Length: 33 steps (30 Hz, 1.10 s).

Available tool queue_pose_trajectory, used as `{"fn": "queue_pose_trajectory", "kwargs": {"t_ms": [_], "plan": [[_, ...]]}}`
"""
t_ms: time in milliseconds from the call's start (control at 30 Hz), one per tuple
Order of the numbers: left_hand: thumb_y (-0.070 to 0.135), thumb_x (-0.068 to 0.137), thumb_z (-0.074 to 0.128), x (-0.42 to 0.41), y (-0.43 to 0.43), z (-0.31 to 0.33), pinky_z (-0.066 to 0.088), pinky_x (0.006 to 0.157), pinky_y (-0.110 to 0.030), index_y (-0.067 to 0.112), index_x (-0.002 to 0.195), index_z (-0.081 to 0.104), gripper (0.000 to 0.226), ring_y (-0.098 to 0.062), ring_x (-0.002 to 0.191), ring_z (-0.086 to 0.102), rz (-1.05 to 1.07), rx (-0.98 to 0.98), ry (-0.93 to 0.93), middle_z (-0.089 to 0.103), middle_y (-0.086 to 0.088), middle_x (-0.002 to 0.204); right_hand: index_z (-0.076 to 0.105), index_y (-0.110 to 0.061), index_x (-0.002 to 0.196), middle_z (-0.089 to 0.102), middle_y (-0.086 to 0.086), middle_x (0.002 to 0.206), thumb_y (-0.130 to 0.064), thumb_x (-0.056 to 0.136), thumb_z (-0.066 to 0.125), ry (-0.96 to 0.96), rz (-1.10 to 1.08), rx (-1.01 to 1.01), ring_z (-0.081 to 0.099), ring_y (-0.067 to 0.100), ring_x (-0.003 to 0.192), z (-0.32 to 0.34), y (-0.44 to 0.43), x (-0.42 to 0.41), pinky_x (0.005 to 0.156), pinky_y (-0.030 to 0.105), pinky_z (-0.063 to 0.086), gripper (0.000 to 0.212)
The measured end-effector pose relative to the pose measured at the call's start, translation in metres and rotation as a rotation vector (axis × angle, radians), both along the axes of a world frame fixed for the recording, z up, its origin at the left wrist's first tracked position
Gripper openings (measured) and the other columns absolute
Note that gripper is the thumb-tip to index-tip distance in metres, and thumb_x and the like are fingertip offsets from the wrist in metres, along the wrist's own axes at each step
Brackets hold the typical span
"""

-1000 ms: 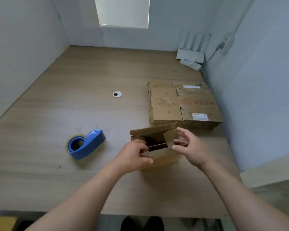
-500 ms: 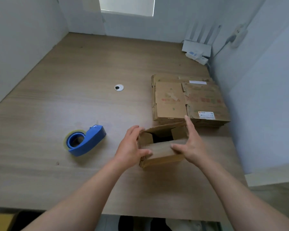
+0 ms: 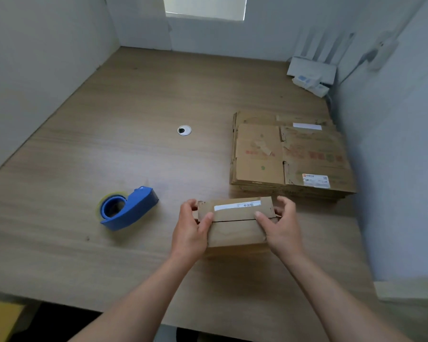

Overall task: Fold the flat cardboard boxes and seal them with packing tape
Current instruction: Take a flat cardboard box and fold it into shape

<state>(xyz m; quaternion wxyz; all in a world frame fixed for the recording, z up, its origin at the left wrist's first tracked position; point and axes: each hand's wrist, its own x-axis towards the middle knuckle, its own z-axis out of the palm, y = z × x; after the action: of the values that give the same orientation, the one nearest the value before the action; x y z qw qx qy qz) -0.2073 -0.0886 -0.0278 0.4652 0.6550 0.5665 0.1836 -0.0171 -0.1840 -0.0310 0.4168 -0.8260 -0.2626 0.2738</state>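
— Where do I have room to pass?

— Mostly on the left. I see a broad bare stretch of table [image 3: 134,107] running to the back wall, with only a flush cable grommet [image 3: 184,130] in it.

— And close in?

— The blue tape dispenser [image 3: 127,208] stands left of the box [image 3: 235,223], with a bare lane between it and my left hand [image 3: 189,230]. My right hand [image 3: 281,228] grips the box's other end. Just behind, the stack of flat cardboard [image 3: 289,156] leaves only a narrow gap.

— The right side?

— Tight. The right wall [image 3: 393,169] runs beside the stack, and white devices [image 3: 309,75] fill the back corner.
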Motion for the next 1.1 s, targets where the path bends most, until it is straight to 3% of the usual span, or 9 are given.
{"fn": "queue_pose_trajectory", "kwargs": {"t_ms": [133, 267, 367, 433, 600, 767, 833, 933, 1100], "plan": [[0.049, 0.102, 0.040, -0.001, 0.006, -0.001, 0.050, 0.100, -0.043, 0.036, 0.152, 0.030, 0.053, -0.018, 0.115, 0.056, -0.032, -0.132, 0.011, 0.053, 0.000, 0.138, 0.027, -0.031, 0.156, 0.044, -0.008, 0.138, -0.041, 0.099, 0.055, -0.016, 0.212, -0.073, 0.045, 0.008, 0.118, -0.007, 0.001, 0.011, 0.105, 0.030, 0.039, 0.064], [0.054, 0.101, 0.037, -0.002, 0.006, 0.015, 0.062, 0.059, -0.045, 0.043, 0.142, 0.034, 0.043, -0.025, 0.096, 0.064, -0.043, -0.323, 0.004, 0.060, 0.000, 0.114, 0.031, -0.030, 0.151, 0.046, -0.006, 0.132, -0.041, 0.105, 0.040, -0.010, 0.257, -0.130, 0.050, 0.013, 0.106, 0.001, -0.001, 0.013, 0.064, 0.005, 0.043, 0.048], [0.053, 0.100, 0.041, -0.005, 0.003, 0.020, 0.059, 0.053, -0.055, 0.042, 0.137, 0.038, 0.039, -0.028, 0.091, 0.066, -0.051, -0.335, -0.076, 0.059, -0.003, 0.110, 0.035, -0.031, 0.145, 0.052, -0.004, 0.130, -0.043, 0.104, 0.039, -0.046, 0.208, -0.088, 0.055, 0.018, 0.113, 0.001, -0.013, 0.006, 0.081, 0.025, 0.047, 0.042], [0.057, 0.099, 0.041, -0.007, 0.000, 0.024, 0.059, 0.057, -0.060, 0.043, 0.131, 0.042, 0.035, -0.029, 0.093, 0.064, -0.042, -0.351, -0.103, 0.058, -0.003, 0.111, 0.037, -0.032, 0.140, 0.055, -0.002, 0.123, -0.045, 0.103, 0.039, -0.047, 0.178, -0.047, 0.057, 0.018, 0.105, 0.000, -0.023, -0.002, 0.072, 0.021, 0.047, 0.040], [0.068, 0.098, 0.027, -0.005, 0.005, 0.039, 0.054, 0.076, -0.057, 0.037, 0.119, 0.054, 0.046, -0.024, 0.107, 0.056, 0.181, -0.688, -0.248, 0.057, 0.003, 0.117, 0.038, -0.044, 0.132, 0.058, -0.004, 0.120, -0.071, 0.089, 0.034, -0.139, 0.101, 0.120, 0.059, 0.014, 0.105, -0.005, -0.046, -0.024, 0.088, 0.038, 0.052, 0.051], [0.025, 0.097, 0.051, -0.009, 0.000, 0.045, 0.048, 0.066, -0.036, 0.020, 0.109, 0.053, 0.013, -0.022, 0.087, 0.055, 0.243, -0.573, -0.428, 0.058, -0.005, 0.102, 0.039, -0.033, 0.135, 0.052, -0.003, 0.118, -0.063, 0.094, 0.041, -0.247, 0.088, 0.187, 0.053, 0.011, 0.104, -0.011, -0.059, -0.049, 0.088, 0.024, 0.046, 0.051], [0.024, 0.084, 0.060, -0.020, -0.005, 0.033, 0.053, 0.075, -0.046, 0.026, 0.116, 0.052, 0.033, -0.030, 0.099, 0.058, 0.223, -0.560, -0.466, 0.060, -0.009, 0.112, 0.044, -0.028, 0.132, 0.049, -0.004, 0.118, -0.060, 0.095, 0.046, -0.240, 0.103, 0.148, 0.050, 0.009, 0.105, -0.020, -0.067, -0.059, 0.088, 0.018, 0.043, 0.049], [0.021, 0.063, 0.060, -0.047, -0.022, 0.005, 0.050, 0.096, -0.059, 0.031, 0.119, 0.053, 0.058, -0.038, 0.112, 0.057, 0.187, -0.593, -0.444, 0.060, -0.012, 0.124, 0.044, -0.040, 0.116, 0.054, -0.011, 0.116, -0.030, 0.091, 0.069, -0.143, 0.145, 0.075, 0.053, 0.003, 0.101, -0.033, -0.086, -0.080, 0.090, 0.021, 0.046, 0.036], [0.000, 0.084, 0.057, -0.066, -0.036, -0.008, 0.055, 0.079, -0.040, 0.027, 0.133, 0.045, 0.058, -0.025, 0.108, 0.059, 0.066, -0.604, -0.364, 0.060, -0.004, 0.123, 0.046, -0.031, 0.105, 0.054, -0.007, 0.102, -0.031, 0.092, 0.069, 0.084, -0.088, 0.119, 0.055, 0.008, 0.096, -0.029, -0.090, -0.101, 0.076, 0.021, 0.042, 0.026]]}}
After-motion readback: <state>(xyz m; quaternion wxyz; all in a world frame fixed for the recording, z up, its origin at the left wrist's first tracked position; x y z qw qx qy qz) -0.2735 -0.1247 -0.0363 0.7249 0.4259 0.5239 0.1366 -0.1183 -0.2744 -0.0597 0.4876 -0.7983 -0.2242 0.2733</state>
